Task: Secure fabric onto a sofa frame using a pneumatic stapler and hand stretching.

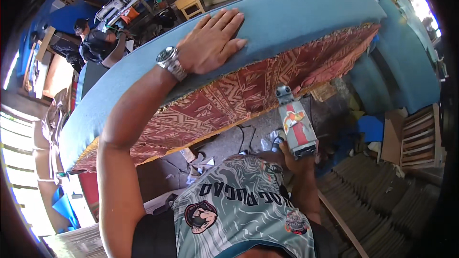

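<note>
A long curved upholstered furniture piece (296,12) stretches across the view, its outer side covered in light blue material. Red patterned fabric (239,93) covers the side facing me, with a frayed edge along the blue. My left hand (210,43) lies flat on the blue top, fingers stretched out, a metal watch (167,57) on its wrist. Low on the right, my right hand (289,156) grips a staple gun (300,126) wrapped in white and red. The gun's nose is close to the lower part of the red fabric; whether they touch, I cannot tell.
Another person (95,43) sits at far left, near a sewing machine (114,12). A wooden chair (191,0) stands beyond the piece. To the right are another blue upholstered piece (406,62), a slatted wooden frame (418,136) and stacked brown sheets (377,196). Cables and scraps litter the floor.
</note>
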`<state>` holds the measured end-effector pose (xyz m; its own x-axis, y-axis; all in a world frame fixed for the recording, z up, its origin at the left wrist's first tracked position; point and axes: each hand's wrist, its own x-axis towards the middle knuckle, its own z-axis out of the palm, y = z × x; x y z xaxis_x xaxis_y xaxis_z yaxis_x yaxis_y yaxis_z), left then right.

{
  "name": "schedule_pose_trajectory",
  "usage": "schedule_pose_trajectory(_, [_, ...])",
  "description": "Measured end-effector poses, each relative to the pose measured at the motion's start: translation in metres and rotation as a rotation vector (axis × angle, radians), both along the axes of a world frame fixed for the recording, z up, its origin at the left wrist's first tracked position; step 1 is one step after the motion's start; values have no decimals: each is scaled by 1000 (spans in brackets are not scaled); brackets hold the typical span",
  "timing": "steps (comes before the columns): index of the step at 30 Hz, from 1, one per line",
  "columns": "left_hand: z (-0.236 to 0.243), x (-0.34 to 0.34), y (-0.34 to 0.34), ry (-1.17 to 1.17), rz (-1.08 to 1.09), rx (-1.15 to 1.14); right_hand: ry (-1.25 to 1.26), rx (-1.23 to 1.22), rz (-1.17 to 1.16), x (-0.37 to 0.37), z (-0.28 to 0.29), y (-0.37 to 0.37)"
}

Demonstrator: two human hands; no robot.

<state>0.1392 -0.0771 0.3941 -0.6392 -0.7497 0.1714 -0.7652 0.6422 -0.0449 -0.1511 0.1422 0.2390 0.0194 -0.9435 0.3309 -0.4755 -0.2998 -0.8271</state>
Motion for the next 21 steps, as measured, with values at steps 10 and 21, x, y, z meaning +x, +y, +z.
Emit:
schedule_pose_trajectory(10, [4, -3, 50, -166, 99, -58, 14, -465, 105, 42, 2, -56])
schedule_pose_trajectory(21, [-1, 1, 46, -110, 65, -64, -217, -258, 193, 64, -4, -75])
